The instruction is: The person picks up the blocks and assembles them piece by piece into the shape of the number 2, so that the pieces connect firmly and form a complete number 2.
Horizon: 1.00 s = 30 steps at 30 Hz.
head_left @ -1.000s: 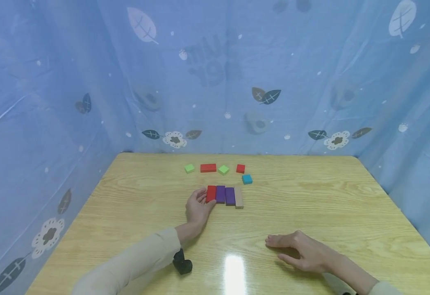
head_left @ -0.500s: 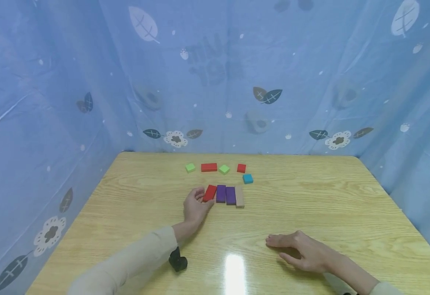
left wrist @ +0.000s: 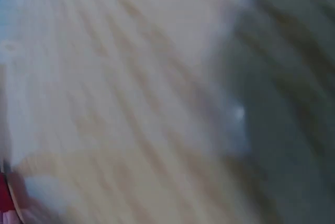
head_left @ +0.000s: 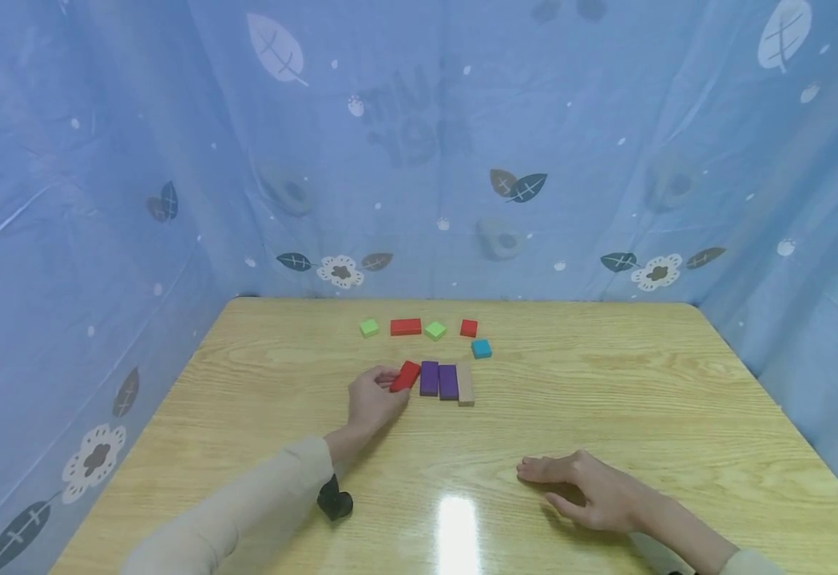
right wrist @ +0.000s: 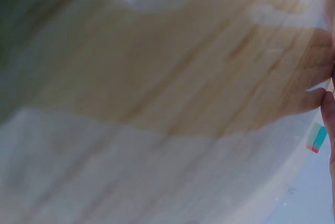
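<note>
Left hand [head_left: 374,399] pinches a slanted red block [head_left: 406,375] between thumb and fingers, seen through my head feed. The block lies on the table [head_left: 569,383], just beside a purple block [head_left: 429,378] but apart from it; that edge grip probably lets the angle be set without nudging neighbours. A second purple block [head_left: 448,382] and a bare-wood block [head_left: 465,384] lie alongside, likely lined up as a row. Beyond, perhaps set back for room, are two light green blocks [head_left: 435,331], a far red block [head_left: 406,327], a small red block [head_left: 469,328] and a blue block [head_left: 481,349]. Right hand [head_left: 584,489], fingers extended and holding nothing, seems parked nearer the person.

My left-wrist feed, blurred, shows wood grain and a red sliver [left wrist: 4,198]; I cannot tell the grip there.

My right-wrist feed catches fingers at its edge, a teal-and-red patch [right wrist: 321,136] beyond.
</note>
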Motion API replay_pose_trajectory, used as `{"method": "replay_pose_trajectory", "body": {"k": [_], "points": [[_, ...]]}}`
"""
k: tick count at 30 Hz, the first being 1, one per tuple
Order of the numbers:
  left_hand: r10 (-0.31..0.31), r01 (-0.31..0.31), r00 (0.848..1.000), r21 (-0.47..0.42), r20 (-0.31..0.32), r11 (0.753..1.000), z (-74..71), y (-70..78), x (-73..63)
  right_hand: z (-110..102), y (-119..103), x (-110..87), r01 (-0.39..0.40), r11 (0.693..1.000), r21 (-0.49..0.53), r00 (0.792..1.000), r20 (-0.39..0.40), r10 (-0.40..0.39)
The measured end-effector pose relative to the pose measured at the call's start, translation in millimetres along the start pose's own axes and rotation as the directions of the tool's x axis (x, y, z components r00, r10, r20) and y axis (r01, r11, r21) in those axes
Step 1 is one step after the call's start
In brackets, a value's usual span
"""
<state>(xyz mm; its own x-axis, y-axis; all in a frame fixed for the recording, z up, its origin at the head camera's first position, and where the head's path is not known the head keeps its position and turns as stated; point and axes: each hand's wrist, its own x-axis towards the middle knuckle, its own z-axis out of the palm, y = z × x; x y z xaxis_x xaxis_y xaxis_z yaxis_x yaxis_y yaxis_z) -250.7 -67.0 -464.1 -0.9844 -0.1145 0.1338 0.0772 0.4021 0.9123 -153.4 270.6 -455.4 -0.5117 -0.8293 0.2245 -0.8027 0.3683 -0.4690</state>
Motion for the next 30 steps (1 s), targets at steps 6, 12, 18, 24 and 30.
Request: {"method": "replay_pose_trajectory", "body": {"k": [6, 12, 18, 24, 30], "points": [[0.023, -0.023, 1.0, 0.016, 0.014, 1.0, -16.1, -6.8, 1.3, 0, -1, 1.7, 0.002, 1.0, 0.011, 1.0, -0.001, -0.002], [0.018, -0.017, 0.995, -0.012, 0.101, 1.0, -38.2, -7.1, -0.7, -1, 0, 2.1, 0.007, 1.0, 0.017, 1.0, -0.003, -0.007], [0.036, -0.024, 0.981, -0.063, 0.189, 0.998, -51.8, -3.5, -4.9, -1, 1, 1.3, 0.014, 1.0, 0.024, 1.0, -0.017, -0.013], [0.051, -0.017, 0.961, -0.124, 0.273, 0.992, -57.0, -2.1, -8.6, -2, 0, 1.9, -0.002, 1.0, 0.005, 1.0, -0.012, 0.003], [0.078, -0.026, 0.925, -0.143, 0.371, 0.989, -58.9, -2.4, -12.4, -2, 0, 2.5, -0.005, 1.0, 0.009, 1.0, -0.009, 0.005]]}}
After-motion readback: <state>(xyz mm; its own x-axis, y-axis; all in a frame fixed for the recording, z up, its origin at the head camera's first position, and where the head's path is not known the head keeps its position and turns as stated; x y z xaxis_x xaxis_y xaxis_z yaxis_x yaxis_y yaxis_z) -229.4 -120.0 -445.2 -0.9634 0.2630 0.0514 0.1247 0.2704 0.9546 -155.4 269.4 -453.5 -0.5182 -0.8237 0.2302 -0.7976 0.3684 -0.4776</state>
